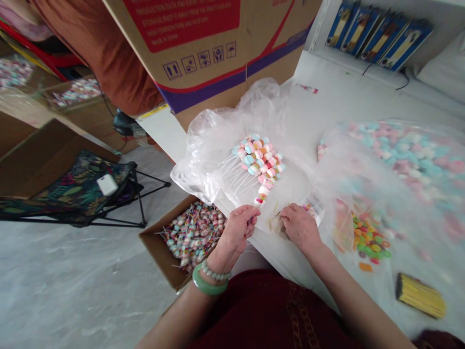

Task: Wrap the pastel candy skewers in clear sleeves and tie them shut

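Note:
My left hand (pixel 241 223) is closed around the lower end of a wrapped marshmallow skewer (pixel 262 191), whose pink, white and coloured sweets point up and away from me. My right hand (pixel 300 225) pinches a thin gold twist tie (pixel 278 214) just above the table, beside a small loose pile of such ties. Beyond my hands lies a stack of marshmallow skewers (pixel 259 157) on a clear plastic sheet, their white sticks pointing left. Printed clear wrappers (pixel 313 206) lie partly hidden behind my right hand.
A cardboard box (pixel 156 237) of finished skewers stands below the table's left edge. A large carton (pixel 218 92) stands at the back. At right are bagged marshmallows (pixel 417 150), gummy rings (pixel 370 240) and a yellow twist-tie bundle (pixel 420 294). A person's orange-brown sleeve (pixel 119 58) shows behind the carton.

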Motion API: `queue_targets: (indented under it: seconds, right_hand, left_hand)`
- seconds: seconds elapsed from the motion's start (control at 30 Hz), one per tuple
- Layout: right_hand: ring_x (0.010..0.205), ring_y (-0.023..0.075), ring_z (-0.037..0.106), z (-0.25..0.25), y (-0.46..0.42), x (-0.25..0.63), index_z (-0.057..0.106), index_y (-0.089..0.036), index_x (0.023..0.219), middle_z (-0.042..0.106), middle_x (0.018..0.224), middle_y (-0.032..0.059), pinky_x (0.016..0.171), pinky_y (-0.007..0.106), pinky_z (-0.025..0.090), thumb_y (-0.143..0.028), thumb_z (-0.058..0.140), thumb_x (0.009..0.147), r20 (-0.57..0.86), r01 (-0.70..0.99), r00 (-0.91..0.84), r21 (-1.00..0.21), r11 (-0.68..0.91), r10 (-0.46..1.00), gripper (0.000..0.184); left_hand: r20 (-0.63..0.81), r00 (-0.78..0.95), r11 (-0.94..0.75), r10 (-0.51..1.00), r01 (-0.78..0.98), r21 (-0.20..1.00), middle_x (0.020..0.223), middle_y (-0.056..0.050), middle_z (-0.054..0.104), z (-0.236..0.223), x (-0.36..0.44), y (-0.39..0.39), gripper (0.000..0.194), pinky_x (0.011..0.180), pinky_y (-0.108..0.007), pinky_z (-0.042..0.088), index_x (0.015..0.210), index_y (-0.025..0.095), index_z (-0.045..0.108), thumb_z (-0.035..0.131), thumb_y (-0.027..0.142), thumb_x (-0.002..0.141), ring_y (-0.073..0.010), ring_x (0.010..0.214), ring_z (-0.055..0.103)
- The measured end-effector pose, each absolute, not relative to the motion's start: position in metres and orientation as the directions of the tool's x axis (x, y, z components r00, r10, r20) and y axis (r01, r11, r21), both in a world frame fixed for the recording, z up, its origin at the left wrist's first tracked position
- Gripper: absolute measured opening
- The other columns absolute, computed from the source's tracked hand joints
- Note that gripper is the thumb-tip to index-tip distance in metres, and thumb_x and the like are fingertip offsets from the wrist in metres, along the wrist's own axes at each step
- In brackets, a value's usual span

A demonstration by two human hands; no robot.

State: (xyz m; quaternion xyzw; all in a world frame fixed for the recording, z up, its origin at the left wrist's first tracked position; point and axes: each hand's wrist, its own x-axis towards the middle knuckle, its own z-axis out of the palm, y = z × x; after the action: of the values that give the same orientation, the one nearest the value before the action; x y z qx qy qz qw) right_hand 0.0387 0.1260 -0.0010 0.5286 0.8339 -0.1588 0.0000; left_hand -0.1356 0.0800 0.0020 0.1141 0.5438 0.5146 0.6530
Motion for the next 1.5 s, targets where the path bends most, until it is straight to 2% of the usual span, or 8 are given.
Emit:
queue_targets:
  seconds: [0.17,0.33,0.53,0.8,0.93,1.2,1.33,1.5]
  right_hand:
    - [0.086,0.0157,0.058,-0.001,0.133,0.061,0.068,-0.021,0.08,0.064,0.087,0.0024,0.078,0.025,0.039,-0.025,0.047,0.09,-0.128,0.809,-0.361,-0.536,0.242,0.924,0.023]
    - [0.081,0.0168,0.056,0.007,0.133,0.071,0.066,-0.021,0.075,0.061,0.084,0.0035,0.072,0.027,0.038,-0.027,0.046,0.087,-0.119,0.814,-0.315,-0.544,0.203,0.942,0.025]
    - [0.061,0.013,0.048,0.021,0.126,0.05,0.052,-0.02,0.061,0.051,0.06,-0.0026,0.06,0.025,0.036,-0.029,0.05,0.077,-0.206,0.452,-0.521,-0.89,0.064,0.828,0.019]
    - [0.04,0.0095,0.036,0.005,0.123,0.037,0.048,-0.021,0.051,0.043,0.043,-0.0056,0.041,0.023,0.027,-0.03,0.053,0.061,-0.587,0.377,-0.215,-0.787,-0.488,0.781,0.014]
    - [0.041,0.0098,0.036,0.004,0.124,0.04,0.049,-0.02,0.049,0.043,0.043,-0.0049,0.043,0.024,0.024,-0.026,0.053,0.061,-0.571,0.483,-0.146,-0.754,-0.446,0.808,0.014]
    - [0.061,0.0159,0.05,0.028,0.109,0.03,0.059,-0.02,0.062,0.06,0.064,0.0028,0.055,0.028,0.024,-0.025,0.044,0.079,-0.233,0.908,-0.199,-0.41,0.09,0.952,0.023]
    - [0.065,0.0154,0.051,0.022,0.105,0.03,0.061,-0.02,0.069,0.06,0.069,0.001,0.059,0.027,0.029,-0.028,0.048,0.081,-0.182,0.788,-0.248,-0.61,0.089,0.952,0.019]
    - [0.049,0.0113,0.041,0.007,0.111,0.028,0.055,-0.02,0.059,0.05,0.05,-0.0041,0.049,0.025,0.029,-0.042,0.066,0.067,-0.389,0.269,-0.161,-0.902,-0.339,0.907,0.026]
  left_hand:
    - [-0.592,-0.135,0.447,0.794,-0.531,0.72,0.048,0.006,0.046,0.003,-0.133,0.085,0.019,0.035,-0.019,0.009,0.066,0.013,0.058,0.068,0.03,0.065,0.0001,0.031,0.024]
    - [-0.597,-0.116,0.482,0.794,-0.48,0.733,0.047,0.007,0.044,0.007,-0.115,0.093,0.018,0.035,-0.02,0.008,0.063,0.014,0.055,0.065,0.029,0.064,-0.0003,0.031,0.023]
    - [-0.576,-0.143,0.496,0.805,-0.369,0.786,0.046,0.009,0.036,0.006,-0.096,0.089,0.019,0.037,-0.019,0.011,0.061,0.016,0.049,0.062,0.029,0.066,-0.0011,0.034,0.022]
    - [-0.551,-0.031,0.517,0.834,-0.307,0.799,0.047,0.007,0.041,0.001,-0.098,0.082,0.029,0.036,-0.019,0.015,0.061,0.016,0.05,0.066,0.039,0.067,-0.0017,0.035,0.027]
    - [-0.565,-0.011,0.528,0.825,-0.343,0.777,0.047,0.007,0.041,0.002,-0.097,0.082,0.031,0.036,-0.019,0.014,0.061,0.016,0.05,0.068,0.041,0.065,-0.0014,0.034,0.026]
    - [-0.573,-0.04,0.519,0.819,-0.377,0.767,0.048,0.007,0.043,0.004,-0.099,0.082,0.029,0.037,-0.02,0.013,0.062,0.016,0.051,0.069,0.038,0.066,-0.0013,0.034,0.027]
    - [-0.602,-0.091,0.507,0.793,-0.448,0.736,0.046,0.007,0.04,0.004,-0.096,0.082,0.027,0.037,-0.02,0.01,0.059,0.016,0.049,0.068,0.034,0.065,-0.001,0.034,0.023]
    - [-0.526,-0.178,0.389,0.832,-0.489,0.781,0.046,0.008,0.037,0.006,-0.088,0.081,0.029,0.04,-0.019,0.014,0.057,0.017,0.046,0.067,0.034,0.067,-0.002,0.038,0.025]
